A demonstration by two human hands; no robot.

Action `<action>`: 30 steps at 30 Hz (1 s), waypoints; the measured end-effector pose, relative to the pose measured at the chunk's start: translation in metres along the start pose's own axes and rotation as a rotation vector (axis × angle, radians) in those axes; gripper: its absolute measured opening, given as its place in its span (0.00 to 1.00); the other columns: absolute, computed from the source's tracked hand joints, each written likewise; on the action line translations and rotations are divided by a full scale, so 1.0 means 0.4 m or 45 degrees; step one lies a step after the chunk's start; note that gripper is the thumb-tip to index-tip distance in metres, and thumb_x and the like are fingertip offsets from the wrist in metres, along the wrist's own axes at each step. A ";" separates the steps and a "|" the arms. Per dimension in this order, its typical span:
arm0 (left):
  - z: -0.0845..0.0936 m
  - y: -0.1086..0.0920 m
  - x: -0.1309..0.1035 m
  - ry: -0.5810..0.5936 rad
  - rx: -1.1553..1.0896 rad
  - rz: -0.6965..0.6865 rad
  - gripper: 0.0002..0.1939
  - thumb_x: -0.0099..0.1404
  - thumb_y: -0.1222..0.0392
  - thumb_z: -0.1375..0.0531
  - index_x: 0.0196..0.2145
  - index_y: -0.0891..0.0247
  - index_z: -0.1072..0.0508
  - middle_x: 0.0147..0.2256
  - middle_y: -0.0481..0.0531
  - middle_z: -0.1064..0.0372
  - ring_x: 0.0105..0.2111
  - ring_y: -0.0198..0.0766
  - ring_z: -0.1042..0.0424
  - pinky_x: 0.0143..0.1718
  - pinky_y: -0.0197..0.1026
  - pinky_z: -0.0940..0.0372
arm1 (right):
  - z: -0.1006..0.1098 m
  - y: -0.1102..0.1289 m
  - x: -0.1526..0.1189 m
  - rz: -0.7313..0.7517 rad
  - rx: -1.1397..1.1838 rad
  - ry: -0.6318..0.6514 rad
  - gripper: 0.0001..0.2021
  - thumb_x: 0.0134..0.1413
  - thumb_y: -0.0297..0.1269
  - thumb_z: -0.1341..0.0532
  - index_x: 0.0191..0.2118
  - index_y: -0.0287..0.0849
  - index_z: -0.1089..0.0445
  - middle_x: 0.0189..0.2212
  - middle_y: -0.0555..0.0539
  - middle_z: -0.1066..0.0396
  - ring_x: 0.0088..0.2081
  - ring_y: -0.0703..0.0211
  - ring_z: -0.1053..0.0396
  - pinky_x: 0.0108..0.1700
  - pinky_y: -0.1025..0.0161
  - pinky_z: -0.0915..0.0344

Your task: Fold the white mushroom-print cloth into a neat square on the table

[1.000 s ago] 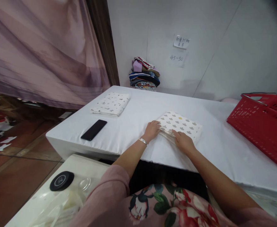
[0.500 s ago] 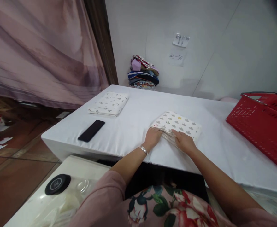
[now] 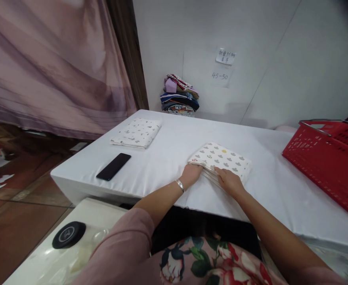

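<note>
A folded white cloth (image 3: 221,156) printed with grey cloud-like shapes lies on the white-covered table (image 3: 162,170) in front of me. My left hand (image 3: 192,174) grips its near left corner, the fingers tucked beneath the top layer. At the near edge, my right hand (image 3: 229,180) pinches the layers with thumb and fingers. Several folded layers show between the two hands. Farther left lies a second folded white cloth (image 3: 136,132) with small dark prints, touched by neither hand.
A black phone (image 3: 113,166) lies at the table's left. On the right stands a red plastic basket (image 3: 325,162). Folded clothes (image 3: 180,97) are stacked behind the table by the wall. A round black object (image 3: 69,234) sits on a cream surface at lower left.
My left fingers have slid further under the cloth's near left corner. My right hand stays at the near edge. The view has tilted up slightly.
</note>
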State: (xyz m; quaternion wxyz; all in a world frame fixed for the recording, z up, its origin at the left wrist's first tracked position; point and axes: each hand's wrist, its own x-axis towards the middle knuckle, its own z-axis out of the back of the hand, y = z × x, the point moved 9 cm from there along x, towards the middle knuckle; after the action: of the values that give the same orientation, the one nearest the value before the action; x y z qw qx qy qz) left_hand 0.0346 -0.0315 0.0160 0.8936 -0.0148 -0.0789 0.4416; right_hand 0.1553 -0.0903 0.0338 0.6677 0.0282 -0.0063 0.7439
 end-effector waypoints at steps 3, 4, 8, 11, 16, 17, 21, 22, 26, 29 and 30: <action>0.001 -0.010 0.013 -0.025 -0.005 -0.032 0.11 0.65 0.68 0.48 0.39 0.69 0.25 0.37 0.61 0.26 0.41 0.45 0.27 0.43 0.46 0.33 | 0.000 0.002 0.001 0.009 -0.019 -0.004 0.21 0.61 0.33 0.53 0.59 0.46 0.41 0.45 0.44 0.29 0.44 0.53 0.33 0.37 0.63 0.42; 0.003 -0.014 0.017 -0.054 -0.011 -0.049 0.11 0.65 0.69 0.47 0.38 0.69 0.25 0.38 0.62 0.26 0.42 0.45 0.27 0.44 0.47 0.34 | 0.000 0.004 0.001 0.013 -0.027 -0.007 0.21 0.61 0.33 0.53 0.59 0.45 0.41 0.44 0.44 0.29 0.44 0.53 0.33 0.37 0.62 0.42; 0.015 -0.022 0.029 -0.163 0.010 -0.093 0.12 0.64 0.69 0.48 0.41 0.70 0.26 0.41 0.63 0.27 0.45 0.45 0.28 0.47 0.48 0.34 | 0.004 0.009 0.001 0.022 -0.029 -0.014 0.21 0.61 0.33 0.54 0.59 0.45 0.40 0.45 0.43 0.29 0.44 0.53 0.33 0.38 0.62 0.41; 0.018 -0.017 0.027 -0.175 0.026 -0.115 0.13 0.65 0.69 0.49 0.42 0.69 0.27 0.39 0.61 0.26 0.43 0.44 0.27 0.46 0.47 0.34 | 0.006 0.009 -0.002 0.009 -0.007 -0.009 0.21 0.61 0.32 0.53 0.59 0.46 0.40 0.46 0.44 0.29 0.45 0.53 0.33 0.39 0.62 0.40; 0.001 -0.009 0.007 -0.135 0.030 -0.176 0.11 0.65 0.68 0.49 0.39 0.70 0.27 0.35 0.61 0.26 0.39 0.45 0.26 0.44 0.47 0.33 | 0.016 0.017 -0.013 -0.025 -0.027 -0.001 0.21 0.62 0.33 0.54 0.59 0.45 0.41 0.46 0.43 0.29 0.45 0.53 0.33 0.39 0.62 0.40; -0.003 -0.008 0.003 -0.130 0.042 -0.183 0.11 0.66 0.69 0.49 0.39 0.71 0.27 0.35 0.62 0.26 0.40 0.45 0.26 0.45 0.47 0.33 | 0.016 0.021 -0.015 -0.025 -0.039 0.006 0.21 0.62 0.33 0.54 0.59 0.45 0.41 0.46 0.43 0.30 0.45 0.53 0.33 0.39 0.62 0.40; -0.013 -0.006 -0.008 -0.123 0.064 -0.192 0.12 0.66 0.68 0.50 0.43 0.71 0.29 0.39 0.63 0.27 0.42 0.46 0.27 0.46 0.48 0.34 | 0.013 0.034 -0.021 -0.026 -0.111 0.007 0.21 0.62 0.32 0.54 0.59 0.45 0.40 0.46 0.43 0.30 0.46 0.52 0.34 0.39 0.62 0.40; -0.013 -0.003 -0.010 -0.112 0.056 -0.178 0.12 0.66 0.68 0.50 0.44 0.70 0.30 0.39 0.63 0.27 0.42 0.46 0.27 0.45 0.48 0.34 | 0.012 0.035 -0.021 -0.025 -0.127 0.000 0.21 0.62 0.32 0.55 0.59 0.45 0.40 0.46 0.43 0.30 0.46 0.52 0.34 0.39 0.61 0.40; -0.024 0.032 -0.012 0.023 0.034 -0.024 0.13 0.67 0.68 0.52 0.46 0.69 0.32 0.37 0.61 0.26 0.39 0.45 0.26 0.42 0.46 0.34 | 0.006 0.036 -0.021 -0.015 -0.142 -0.011 0.21 0.63 0.33 0.55 0.59 0.45 0.40 0.46 0.42 0.31 0.45 0.51 0.35 0.38 0.60 0.40; -0.024 0.053 -0.015 0.087 0.042 0.050 0.13 0.67 0.69 0.53 0.44 0.68 0.31 0.35 0.60 0.26 0.38 0.45 0.26 0.40 0.45 0.35 | 0.004 0.036 -0.019 -0.011 -0.130 -0.003 0.21 0.62 0.33 0.55 0.59 0.46 0.40 0.47 0.41 0.31 0.46 0.50 0.35 0.39 0.60 0.40; -0.022 0.055 -0.015 0.094 0.045 0.057 0.13 0.67 0.70 0.52 0.44 0.68 0.31 0.36 0.60 0.27 0.39 0.45 0.26 0.40 0.45 0.35 | 0.004 0.036 -0.018 -0.012 -0.129 -0.001 0.21 0.62 0.32 0.55 0.59 0.46 0.40 0.47 0.41 0.31 0.46 0.50 0.35 0.39 0.60 0.40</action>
State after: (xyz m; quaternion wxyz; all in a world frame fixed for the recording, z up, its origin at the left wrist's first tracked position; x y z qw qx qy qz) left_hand 0.0149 -0.0224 0.0043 0.8860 -0.0172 -0.0377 0.4618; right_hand 0.1418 -0.0993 0.0354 0.6718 -0.0053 -0.0440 0.7394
